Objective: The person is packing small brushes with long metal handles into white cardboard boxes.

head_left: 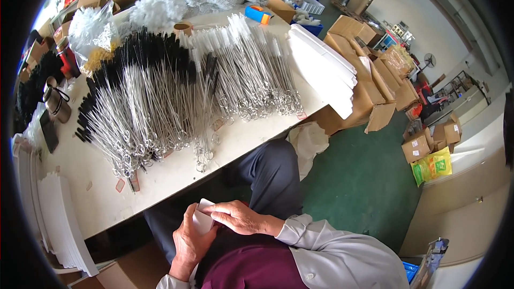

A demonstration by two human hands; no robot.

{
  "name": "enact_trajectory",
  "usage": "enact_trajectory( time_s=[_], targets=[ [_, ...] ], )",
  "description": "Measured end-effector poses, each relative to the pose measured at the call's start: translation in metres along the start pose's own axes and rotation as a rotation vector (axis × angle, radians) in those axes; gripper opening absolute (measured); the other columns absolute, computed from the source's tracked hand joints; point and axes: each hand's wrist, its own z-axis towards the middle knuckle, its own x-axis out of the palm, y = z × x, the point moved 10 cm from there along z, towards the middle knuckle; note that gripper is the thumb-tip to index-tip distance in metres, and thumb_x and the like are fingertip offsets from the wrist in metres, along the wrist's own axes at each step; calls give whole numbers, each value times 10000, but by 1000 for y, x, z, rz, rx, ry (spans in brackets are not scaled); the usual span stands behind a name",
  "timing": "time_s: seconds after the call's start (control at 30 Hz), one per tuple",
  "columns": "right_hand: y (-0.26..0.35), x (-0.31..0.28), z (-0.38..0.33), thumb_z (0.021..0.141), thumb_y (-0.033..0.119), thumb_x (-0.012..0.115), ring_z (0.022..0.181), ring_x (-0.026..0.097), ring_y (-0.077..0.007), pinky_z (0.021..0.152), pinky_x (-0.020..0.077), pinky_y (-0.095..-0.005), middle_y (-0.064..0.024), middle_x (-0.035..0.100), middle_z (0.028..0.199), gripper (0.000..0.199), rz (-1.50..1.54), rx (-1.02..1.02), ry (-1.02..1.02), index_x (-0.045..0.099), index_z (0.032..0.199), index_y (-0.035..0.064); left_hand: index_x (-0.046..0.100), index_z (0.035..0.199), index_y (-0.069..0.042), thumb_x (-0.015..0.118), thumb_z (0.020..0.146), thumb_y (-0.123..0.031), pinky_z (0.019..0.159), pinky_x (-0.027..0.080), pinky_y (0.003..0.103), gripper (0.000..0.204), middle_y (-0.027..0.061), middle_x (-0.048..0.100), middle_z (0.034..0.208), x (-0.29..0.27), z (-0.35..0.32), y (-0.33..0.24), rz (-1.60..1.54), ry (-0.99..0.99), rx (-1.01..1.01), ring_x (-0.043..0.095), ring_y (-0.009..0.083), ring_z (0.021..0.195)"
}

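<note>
Over my lap, my left hand (193, 238) is wrapped round a small white flat rectangular thing (202, 221), perhaps a thin box or a case; its exact kind does not show. My right hand (238, 217) reaches across from the right, its fingers bent and resting on the upper part of that same thing. On the white table (176, 188) ahead lie many wire-handled brushes with ring ends: black-bristled brushes (144, 96) to the left and white-bristled brushes (257, 69) to the right. The rings point toward me.
Bagged white brushes (160, 5) are heaped at the table's back, near a tape roll (183, 28) and an orange-blue tool (258, 15). A steel flask (56, 101) stands left. White sheets (321, 67) overhang the right edge beside cardboard boxes (369, 85). Green floor (358, 182) lies right.
</note>
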Motion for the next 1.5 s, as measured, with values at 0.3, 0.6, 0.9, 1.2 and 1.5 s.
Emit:
enact_trajectory(
  time_s=[0.3, 0.6, 0.9, 1.2, 1.5],
  targets=[
    [-8, 2, -10, 1058, 120, 494, 923, 720, -233, 857, 550, -356, -190, 741, 1060, 342, -50, -17, 95, 607, 1335, -45, 504, 1357, -116, 885, 745, -243, 800, 605, 441, 732, 221, 729, 1051, 11, -1, -1, -106, 56, -8, 742, 385, 921],
    [-10, 10, -14, 1050, 77, 479, 911, 732, -224, 815, 564, -352, -183, 741, 1023, 334, 115, 139, 239, 604, 1338, -38, 549, 1262, -120, 894, 748, -230, 799, 605, 423, 629, 187, 735, 1021, 19, -6, 6, -157, 69, -16, 748, 353, 910],
    [-24, 9, -19, 1069, 54, 492, 840, 662, -132, 790, 559, -299, -111, 720, 985, 433, 74, -67, -180, 430, 1496, 13, 586, 1172, -94, 900, 733, -194, 754, 598, 396, 550, 180, 734, 981, 12, -3, 8, -215, 19, -62, 746, 315, 863],
    [-38, 8, -13, 977, 77, 617, 759, 705, -253, 683, 542, -375, -221, 716, 912, 254, 32, 66, -232, 644, 1200, -40, 560, 1188, -106, 881, 749, -217, 732, 597, 434, 555, 199, 726, 968, 15, -4, 6, -120, -33, -13, 741, 374, 841],
    [5, 12, -9, 1013, 171, 604, 930, 710, -390, 789, 560, -447, -216, 737, 996, 281, -332, -130, -201, 693, 1189, -28, 529, 1197, -109, 844, 780, -191, 722, 580, 438, 529, 211, 716, 926, 12, -8, 12, -68, -97, -52, 731, 381, 830]
  ],
)
